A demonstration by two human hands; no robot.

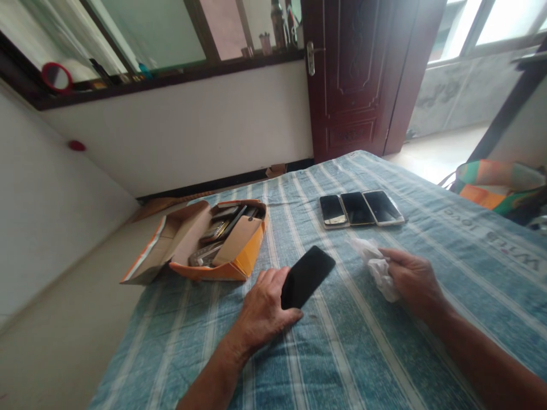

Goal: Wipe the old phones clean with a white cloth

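My left hand (267, 307) grips a black phone (308, 276) by its lower left end, the dark face turned up and the far end pointing up and right. To the right, my right hand (412, 279) pinches a crumpled white tissue or cloth (379, 267) that hangs over the bed cover. Beyond my hands three phones lie side by side: one at the left (333, 210), a black one in the middle (357, 208) and a white-framed one at the right (382, 206). An open orange cardboard box (245, 256) at the left holds several phones.
A blue striped cover (192, 336) lies under everything. The box's lid (160, 242) spreads out left past the cover's edge. Behind stand a white wall and a dark red door (354, 80). A colourful bag (498, 182) is at the right edge.
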